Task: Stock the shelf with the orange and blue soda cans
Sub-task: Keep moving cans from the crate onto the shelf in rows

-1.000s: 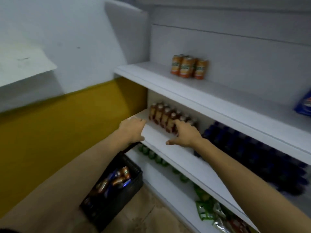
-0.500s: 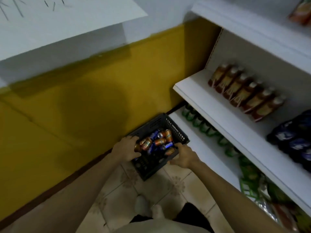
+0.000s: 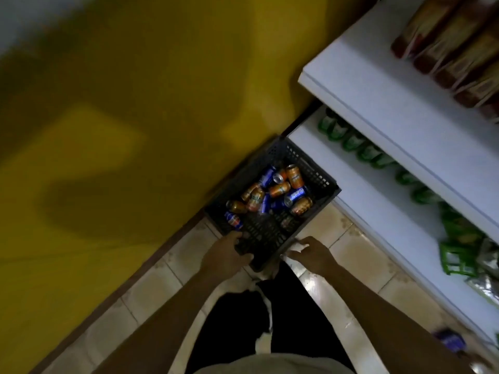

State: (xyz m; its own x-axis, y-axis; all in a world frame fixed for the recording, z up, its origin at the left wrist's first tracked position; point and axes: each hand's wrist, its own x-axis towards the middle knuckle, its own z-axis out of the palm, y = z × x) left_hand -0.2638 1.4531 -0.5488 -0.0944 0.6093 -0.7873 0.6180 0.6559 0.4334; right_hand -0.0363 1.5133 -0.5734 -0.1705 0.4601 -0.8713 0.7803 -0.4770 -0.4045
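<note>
Both hands are off the middle shelf [image 3: 383, 85] and down at the dark crate [image 3: 318, 174] of soda cans [image 3: 272, 193] on the floor. Left hand [image 3: 225, 256] now grips the crate's near rim. Right hand [image 3: 313, 253] sits at the near right corner, apparently touching it; blur prevents certainty.

Crate on floor between wall and shelving.
The crate [image 3: 318, 168] stood on the floor [image 3: 151, 290], the wall [image 3: 135, 103] to its left and the shelf unit [image 3: 378, 85] to its right. Soda cans [image 3: 272, 193] lay heaped in it. The left hand [image 3: 225, 256] and right hand [image 3: 314, 255] were at its near edge. Bottles [image 3: 453, 49] stood on the upper shelf.
</note>
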